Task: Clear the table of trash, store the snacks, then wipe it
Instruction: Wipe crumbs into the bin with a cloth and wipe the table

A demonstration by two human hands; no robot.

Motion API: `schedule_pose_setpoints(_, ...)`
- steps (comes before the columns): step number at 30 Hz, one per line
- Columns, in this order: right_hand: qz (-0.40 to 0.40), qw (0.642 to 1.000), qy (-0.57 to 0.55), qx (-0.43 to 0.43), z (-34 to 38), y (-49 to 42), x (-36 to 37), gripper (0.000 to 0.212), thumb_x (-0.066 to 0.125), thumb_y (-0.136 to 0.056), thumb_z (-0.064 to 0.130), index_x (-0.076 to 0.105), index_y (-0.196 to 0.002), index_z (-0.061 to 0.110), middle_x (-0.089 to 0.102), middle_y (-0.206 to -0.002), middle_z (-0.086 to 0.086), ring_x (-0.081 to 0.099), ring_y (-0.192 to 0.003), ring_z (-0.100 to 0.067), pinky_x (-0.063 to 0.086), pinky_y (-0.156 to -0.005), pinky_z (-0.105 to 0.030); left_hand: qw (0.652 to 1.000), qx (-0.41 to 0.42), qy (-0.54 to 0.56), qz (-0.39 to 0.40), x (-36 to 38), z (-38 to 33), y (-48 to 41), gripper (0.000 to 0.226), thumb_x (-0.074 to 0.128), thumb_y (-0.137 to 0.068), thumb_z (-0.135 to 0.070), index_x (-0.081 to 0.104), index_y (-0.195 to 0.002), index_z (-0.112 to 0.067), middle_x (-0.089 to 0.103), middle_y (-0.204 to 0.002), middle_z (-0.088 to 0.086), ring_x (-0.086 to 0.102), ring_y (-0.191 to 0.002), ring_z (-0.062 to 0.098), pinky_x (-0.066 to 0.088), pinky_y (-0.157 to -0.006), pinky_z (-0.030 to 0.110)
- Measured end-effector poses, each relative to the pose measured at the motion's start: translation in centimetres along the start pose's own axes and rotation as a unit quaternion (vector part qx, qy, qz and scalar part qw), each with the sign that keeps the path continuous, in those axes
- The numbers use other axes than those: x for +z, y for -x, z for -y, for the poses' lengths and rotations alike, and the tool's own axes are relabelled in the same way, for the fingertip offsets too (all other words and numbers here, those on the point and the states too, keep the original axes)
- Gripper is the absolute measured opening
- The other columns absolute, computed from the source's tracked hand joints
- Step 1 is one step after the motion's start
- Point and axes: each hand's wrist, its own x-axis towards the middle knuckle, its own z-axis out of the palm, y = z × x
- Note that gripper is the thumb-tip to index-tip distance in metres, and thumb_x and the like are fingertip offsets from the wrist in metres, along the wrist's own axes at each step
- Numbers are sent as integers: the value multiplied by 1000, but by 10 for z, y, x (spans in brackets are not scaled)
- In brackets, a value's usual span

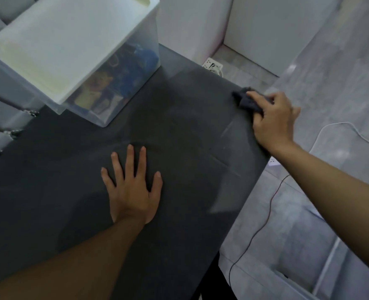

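Observation:
The dark grey table (pixel 179 131) fills the middle of the view. My left hand (pixel 133 187) lies flat on it with fingers spread, holding nothing. My right hand (pixel 272 120) is at the table's right edge, its fingers curled over a dark blue-grey cloth (pixel 244 99) bunched against the surface. A clear storage box with a white lid (pixel 71 44) stands at the back left of the table; colourful snack packets (pixel 105 85) show through its wall.
A white power strip (pixel 212 64) lies on the floor past the table's far edge. A white cable (pixel 341 128) and a thin red-black cable (pixel 263 226) run across the grey tiled floor on the right. Chair backs (pixel 3 118) line the left side.

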Motion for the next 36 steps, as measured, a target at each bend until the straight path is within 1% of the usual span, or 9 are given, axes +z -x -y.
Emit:
schedule_pose_setpoints(2,-22,993,-5,117,4,10,1,45,52,-92,23,58,-134,39,50,-114,-10,48,-107,-31,27,-92,-41,1000,1,0,-5,0,-1,0,71,9,-95,-62,-1,-159,-31,-2,-167,-3,-6,-153,33,3,-120,61)
schedule_pose_setpoints(4,-7,994,-17,110,21,31,2,46,54,-90,23,60,-133,38,51,-113,-8,49,-105,-30,26,-89,-39,1000,3,6,-9,0,-1,1,71,8,-95,-62,0,-159,-31,-2,-167,-2,-5,-153,34,3,-120,61)
schedule_pose_setpoints(12,90,951,-59,-290,71,140,-12,37,56,-91,28,66,-127,32,59,-107,-7,56,-86,-25,37,-76,-42,1000,2,18,-17,0,-1,2,69,12,-97,-60,-3,-158,-33,-5,-167,-6,-10,-153,30,0,-120,59)
schedule_pose_setpoints(14,65,964,-32,-256,61,131,-9,39,58,-90,27,66,-128,35,59,-107,-7,56,-89,-26,35,-79,-41,999,5,34,-18,-1,0,4,69,16,-98,-60,-2,-158,-33,-5,-167,-6,-11,-153,29,-3,-121,58)
schedule_pose_setpoints(19,-1,993,-35,114,84,129,1,43,59,-92,22,61,-132,38,51,-106,-4,50,-97,-23,24,-82,-35,989,8,140,-36,-6,10,8,71,40,-98,-51,14,-159,-26,5,-167,-4,-5,-154,20,-7,-123,47)
schedule_pose_setpoints(26,120,954,-61,-268,130,182,0,38,53,-93,32,62,-131,34,56,-108,-5,54,-90,-23,36,-79,-42,945,-34,314,-84,-12,53,11,50,48,-100,-21,42,-149,-13,27,-162,3,19,-150,21,21,-122,44)
schedule_pose_setpoints(28,87,965,-45,-241,124,163,4,40,53,-93,32,62,-131,37,56,-109,-5,55,-93,-25,36,-81,-44,969,-42,220,-102,-9,83,13,51,48,-100,-24,42,-149,-11,30,-160,9,19,-150,30,16,-123,47)
schedule_pose_setpoints(33,32,989,-70,126,155,127,22,46,55,-92,21,55,-136,36,48,-111,-4,47,-102,-24,29,-89,-42,990,-87,93,-58,3,142,29,59,29,-104,-44,19,-159,-23,12,-166,4,4,-153,31,3,-124,49)
schedule_pose_setpoints(36,73,991,-45,-98,187,143,32,45,58,-92,23,57,-136,31,51,-108,-8,50,-94,-26,32,-81,-40,992,-85,70,-63,8,141,26,60,24,-104,-45,12,-159,-25,8,-167,2,2,-153,29,3,-124,48)
